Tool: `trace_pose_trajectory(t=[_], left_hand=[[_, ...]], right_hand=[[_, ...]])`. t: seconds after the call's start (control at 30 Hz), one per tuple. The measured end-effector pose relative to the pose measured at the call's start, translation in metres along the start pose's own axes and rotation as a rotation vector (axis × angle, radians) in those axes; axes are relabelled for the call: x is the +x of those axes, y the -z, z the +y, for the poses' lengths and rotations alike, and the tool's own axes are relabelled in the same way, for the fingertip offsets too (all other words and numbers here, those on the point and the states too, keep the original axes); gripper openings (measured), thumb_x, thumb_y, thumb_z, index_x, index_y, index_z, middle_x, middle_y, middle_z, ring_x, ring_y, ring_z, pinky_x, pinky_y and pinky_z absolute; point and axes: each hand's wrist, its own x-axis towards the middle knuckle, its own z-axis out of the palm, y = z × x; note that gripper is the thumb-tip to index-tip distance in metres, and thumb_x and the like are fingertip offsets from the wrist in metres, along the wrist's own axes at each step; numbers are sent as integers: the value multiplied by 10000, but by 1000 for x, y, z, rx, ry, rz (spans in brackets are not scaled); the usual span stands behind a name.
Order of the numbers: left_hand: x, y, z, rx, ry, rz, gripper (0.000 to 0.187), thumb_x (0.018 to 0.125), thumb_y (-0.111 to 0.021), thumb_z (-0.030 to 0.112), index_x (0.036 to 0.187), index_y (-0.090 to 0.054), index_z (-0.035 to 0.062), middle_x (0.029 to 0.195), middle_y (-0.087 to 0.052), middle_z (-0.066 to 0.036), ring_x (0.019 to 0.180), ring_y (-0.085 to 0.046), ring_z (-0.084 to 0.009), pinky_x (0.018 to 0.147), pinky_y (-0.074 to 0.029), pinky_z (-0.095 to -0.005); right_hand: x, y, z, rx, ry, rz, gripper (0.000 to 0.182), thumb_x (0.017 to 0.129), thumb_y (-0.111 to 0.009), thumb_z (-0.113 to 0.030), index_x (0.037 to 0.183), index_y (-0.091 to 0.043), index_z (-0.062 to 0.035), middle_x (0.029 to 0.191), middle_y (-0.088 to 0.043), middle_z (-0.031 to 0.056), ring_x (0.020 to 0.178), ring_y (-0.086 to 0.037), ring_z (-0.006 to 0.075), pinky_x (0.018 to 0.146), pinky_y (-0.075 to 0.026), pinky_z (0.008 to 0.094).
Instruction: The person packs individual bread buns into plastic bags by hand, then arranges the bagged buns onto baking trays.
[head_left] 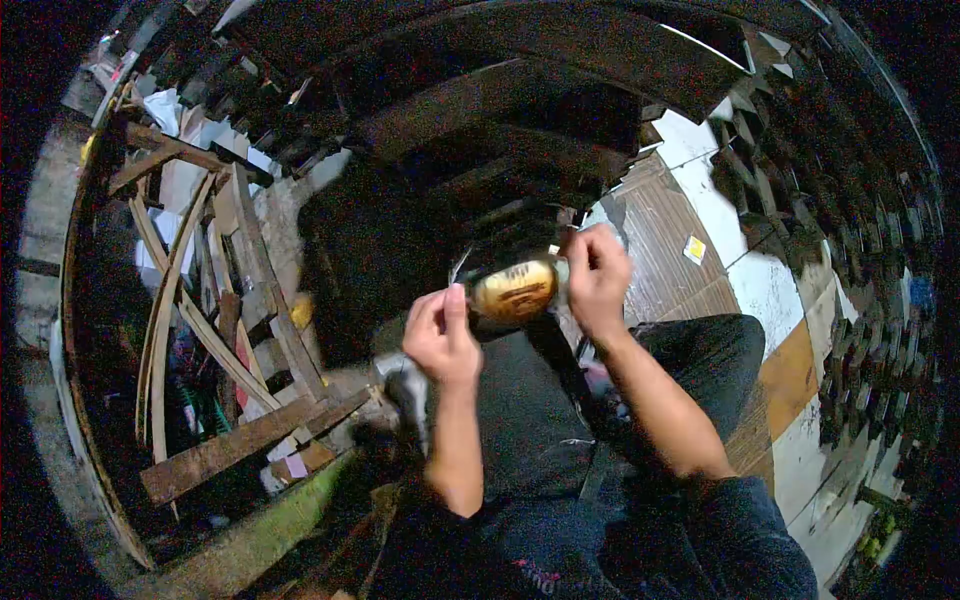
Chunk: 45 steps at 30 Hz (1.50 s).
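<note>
A rounded, glossy yellow-brown piece [515, 292] with dark markings and a dark edge sits over my lap, between my two hands. At its left end is my left hand [443, 335], its thumb and fingers pinched together. Thin pale strands [461, 264] rise just above that thumb tip. My right hand [600, 280] is at the piece's right end with its fingers curled closed. What lies inside the right-hand fingers is hidden. Below the piece, a dark strip [560, 360] runs down across my lap.
Long wooden strips [165, 320] and a brown plank [235, 450] lie heaped at the left. A small yellow-and-white packet [695, 249] rests on wood-patterned flooring [660, 215] at the right. Stacked dark pieces [860, 300] line the far right, and dark panels [480, 100] stand ahead.
</note>
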Motion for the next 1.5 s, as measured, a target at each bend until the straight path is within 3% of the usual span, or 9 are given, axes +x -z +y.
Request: trace_pose_trajectory(t=[0.17,0.3,0.6,0.7,0.83,0.97,1.03,1.2,1.5], left_hand=[[-70,81,6,31,556,-230,96,867,-670,69,863,-645,-24,828,-641,-91,688,-559,-150,660,-459,-279],[-120,100,22,497,-6,-361,76,857,-673,53,902,-626,13,905,-635,-74,898,-587,-168,774,-461,-315],[-27,72,50,-34,491,-328,170,926,-614,137,931,-654,-28,772,-628,-25,635,-544,-52,537,-424,-198],[-12,73,20,-82,375,-204,188,931,-604,210,925,-669,33,762,-583,26,634,-468,-40,565,-357,-202],[-17,89,-39,-445,441,-102,181,922,-597,172,941,-644,-1,935,-640,-50,852,-557,-113,800,-441,-271],[-45,54,-90,986,-711,-210,183,819,-655,198,891,-647,30,918,-667,-145,830,-611,-211,789,-468,-339],[-36,14,36,42,354,-401,203,758,-681,214,868,-641,47,937,-669,-152,845,-619,-247,773,-477,-357],[-91,-58,-2,65,-300,-717,273,758,-668,258,921,-628,43,856,-661,-158,739,-618,-356,700,-500,-462],[-131,-51,-33,365,-370,-1166,369,872,-569,405,935,-676,58,777,-664,-198,701,-636,-411,649,-516,-486]], right_hand=[[-100,44,-8,-124,-240,-207,255,892,-599,-74,662,-531,14,593,-476,126,493,-448,224,485,-335,364],[-140,80,3,-153,-579,-672,359,919,-549,-210,689,-591,63,581,-515,241,491,-512,287,518,-376,445],[-50,45,-51,-305,393,-889,580,674,-727,-49,1231,-565,-54,1194,-616,182,1089,-603,324,963,-435,427],[-13,56,-80,-106,-20,-1026,615,705,-728,-142,1269,-528,-3,1158,-625,215,1028,-629,344,918,-493,376],[70,92,-178,122,217,-612,662,770,-767,-275,1286,-472,16,1237,-564,219,1093,-609,301,928,-473,369],[207,74,-225,250,509,-132,539,806,-734,-226,1223,-487,12,1032,-622,150,1013,-610,249,869,-482,356],[305,47,-218,-2,629,-61,495,864,-671,-264,1242,-478,-11,962,-642,191,968,-629,309,806,-506,383],[308,46,-220,-432,812,248,375,893,-613,-178,1217,-526,-10,1083,-597,220,909,-633,374,761,-518,414],[-62,162,41,-680,74,-1254,431,716,-709,-139,1130,-632,-44,878,-650,161,753,-621,348,707,-517,400]])
